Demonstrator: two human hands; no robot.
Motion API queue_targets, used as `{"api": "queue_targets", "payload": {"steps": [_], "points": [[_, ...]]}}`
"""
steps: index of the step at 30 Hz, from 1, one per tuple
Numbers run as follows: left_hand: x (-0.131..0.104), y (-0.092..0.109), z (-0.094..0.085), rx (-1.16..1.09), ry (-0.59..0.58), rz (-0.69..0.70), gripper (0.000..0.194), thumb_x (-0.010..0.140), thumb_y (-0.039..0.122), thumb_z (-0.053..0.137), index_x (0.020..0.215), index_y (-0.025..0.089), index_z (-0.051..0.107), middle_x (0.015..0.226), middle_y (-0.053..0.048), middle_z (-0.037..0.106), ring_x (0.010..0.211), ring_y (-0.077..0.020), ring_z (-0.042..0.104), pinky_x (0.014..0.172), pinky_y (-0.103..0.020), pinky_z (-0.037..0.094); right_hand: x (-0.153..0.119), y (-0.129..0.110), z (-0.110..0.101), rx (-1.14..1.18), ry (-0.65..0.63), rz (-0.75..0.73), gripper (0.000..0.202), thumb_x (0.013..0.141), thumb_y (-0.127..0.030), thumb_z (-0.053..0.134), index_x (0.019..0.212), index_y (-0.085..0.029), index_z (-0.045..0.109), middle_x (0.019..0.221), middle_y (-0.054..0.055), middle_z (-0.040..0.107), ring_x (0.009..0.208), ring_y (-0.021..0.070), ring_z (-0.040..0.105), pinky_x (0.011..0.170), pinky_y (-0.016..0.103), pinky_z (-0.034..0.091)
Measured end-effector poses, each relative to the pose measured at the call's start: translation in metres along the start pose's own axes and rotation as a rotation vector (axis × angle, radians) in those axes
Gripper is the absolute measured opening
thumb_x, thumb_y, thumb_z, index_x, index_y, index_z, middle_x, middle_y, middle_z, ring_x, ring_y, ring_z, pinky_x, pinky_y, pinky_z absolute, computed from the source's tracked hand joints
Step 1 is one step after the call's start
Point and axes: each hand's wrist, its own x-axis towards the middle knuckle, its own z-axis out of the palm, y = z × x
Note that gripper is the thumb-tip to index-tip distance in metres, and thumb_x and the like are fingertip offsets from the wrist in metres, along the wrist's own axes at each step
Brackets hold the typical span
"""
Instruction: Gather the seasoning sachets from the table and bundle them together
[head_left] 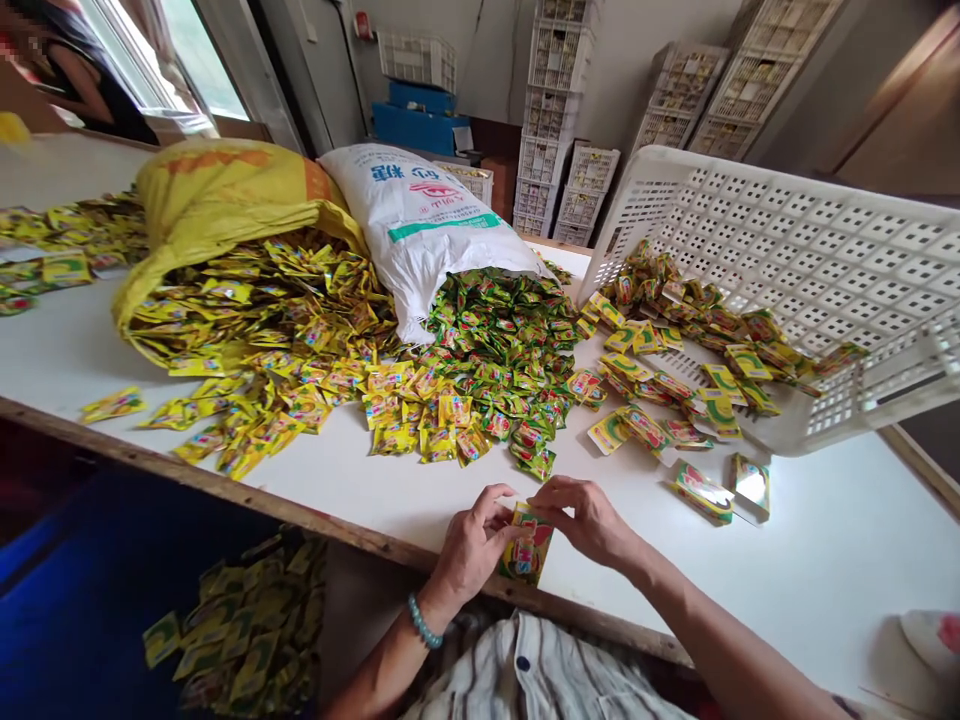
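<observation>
Head view: at six o'clock, over the table's near edge, the left hand and right hand both pinch a small stack of packets, fingers curled closed around it. The packets are glossy yellow-green sachets with red print. Loose sachets heap at twelve o'clock; a white crate lies tipped at two o'clock.

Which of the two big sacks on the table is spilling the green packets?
The white sack with blue printing, lying right of the yellow sack. Green packets pour from its mouth; the yellow one spills yellow packets.
</observation>
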Motion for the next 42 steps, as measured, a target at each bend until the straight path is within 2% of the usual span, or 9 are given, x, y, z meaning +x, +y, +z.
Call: {"api": "queue_targets", "payload": {"steps": [6, 10, 15, 20, 28, 33, 37, 40, 42], "points": [[-0.001, 0.000, -0.002, 0.046, 0.008, 0.013, 0.033, 0.081, 0.030, 0.066, 0.111, 0.027, 0.053, 0.083, 0.002, 0.075, 0.077, -0.0151, 0.071, 0.072, -0.024, 0.054, 0.015, -0.001, -0.010, -0.015, -0.142, -0.059, 0.028, 0.088, -0.041, 0.060, 0.085, -0.020, 0.078, 0.076, 0.007, 0.071, 0.067, 0.0153, 0.063, 0.062, 0.024, 0.045], [-0.002, -0.001, -0.001, 0.057, 0.015, 0.055, 0.031, 0.082, 0.030, 0.065, 0.111, 0.027, 0.053, 0.083, 0.002, 0.075, 0.076, -0.0150, 0.071, 0.072, -0.023, 0.055, 0.010, 0.002, -0.006, -0.045, -0.083, -0.105, 0.024, 0.090, -0.033, 0.058, 0.087, -0.021, 0.078, 0.082, 0.008, 0.071, 0.070, 0.0147, 0.062, 0.064, 0.024, 0.045], [-0.001, -0.004, -0.001, 0.108, 0.021, 0.089, 0.030, 0.083, 0.028, 0.064, 0.111, 0.026, 0.055, 0.084, 0.001, 0.075, 0.077, -0.0147, 0.071, 0.074, -0.023, 0.055, 0.005, 0.000, -0.001, -0.038, -0.055, 0.001, 0.013, 0.084, -0.024, 0.066, 0.087, -0.021, 0.078, 0.077, 0.005, 0.068, 0.068, 0.0136, 0.060, 0.063, 0.023, 0.044], [-0.003, -0.009, 0.000, 0.125, 0.010, 0.112, 0.031, 0.085, 0.024, 0.060, 0.116, 0.027, 0.055, 0.088, 0.001, 0.075, 0.080, -0.0145, 0.071, 0.077, -0.024, 0.056, -0.003, -0.012, -0.001, -0.072, -0.084, -0.012, 0.022, 0.092, -0.030, 0.056, 0.095, -0.022, 0.076, 0.078, 0.004, 0.061, 0.071, 0.0138, 0.055, 0.065, 0.025, 0.043], [-0.005, -0.006, 0.001, 0.259, 0.037, 0.117, 0.023, 0.086, 0.027, 0.057, 0.108, 0.027, 0.062, 0.093, -0.002, 0.076, 0.083, -0.0174, 0.071, 0.078, -0.027, 0.057, -0.036, 0.008, 0.040, -0.232, 0.315, -0.205, 0.032, 0.095, -0.029, 0.049, 0.124, -0.026, 0.061, 0.090, 0.009, 0.062, 0.081, 0.0215, 0.053, 0.070, 0.035, 0.047], [-0.004, -0.002, 0.001, 0.281, 0.032, 0.141, 0.020, 0.084, 0.026, 0.058, 0.104, 0.028, 0.064, 0.096, -0.002, 0.076, 0.087, -0.0185, 0.071, 0.080, -0.028, 0.055, -0.033, 0.012, 0.044, -0.266, 0.350, -0.229, 0.031, 0.095, -0.030, 0.049, 0.122, -0.026, 0.064, 0.085, 0.008, 0.065, 0.076, 0.0207, 0.052, 0.065, 0.034, 0.045], [0.004, 0.008, 0.009, 0.161, -0.042, 0.045, 0.022, 0.086, 0.026, 0.054, 0.107, 0.026, 0.059, 0.086, 0.000, 0.075, 0.080, -0.0160, 0.071, 0.073, -0.023, 0.054, -0.024, 0.011, 0.035, -0.095, 0.319, -0.103, 0.031, 0.093, -0.043, 0.052, 0.101, -0.024, 0.075, 0.076, 0.007, 0.064, 0.072, 0.0191, 0.057, 0.064, 0.031, 0.046], [0.007, 0.020, -0.009, 0.170, 0.010, 0.026, 0.015, 0.083, 0.030, 0.055, 0.095, 0.026, 0.062, 0.084, 0.001, 0.075, 0.078, -0.0156, 0.071, 0.072, -0.021, 0.054, -0.013, 0.011, 0.024, 0.081, 0.255, 0.076, 0.034, 0.089, -0.048, 0.056, 0.091, -0.021, 0.076, 0.077, 0.006, 0.067, 0.070, 0.0171, 0.061, 0.063, 0.027, 0.047], [-0.003, 0.025, -0.047, 0.334, 0.137, 0.014, 0.015, 0.081, 0.032, 0.055, 0.092, 0.027, 0.065, 0.083, 0.002, 0.075, 0.075, -0.0159, 0.070, 0.068, -0.021, 0.053, -0.002, 0.014, 0.016, 0.062, 0.289, 0.134, 0.035, 0.089, -0.048, 0.056, 0.095, -0.018, 0.074, 0.079, 0.006, 0.069, 0.069, 0.0172, 0.061, 0.062, 0.026, 0.046]]}}
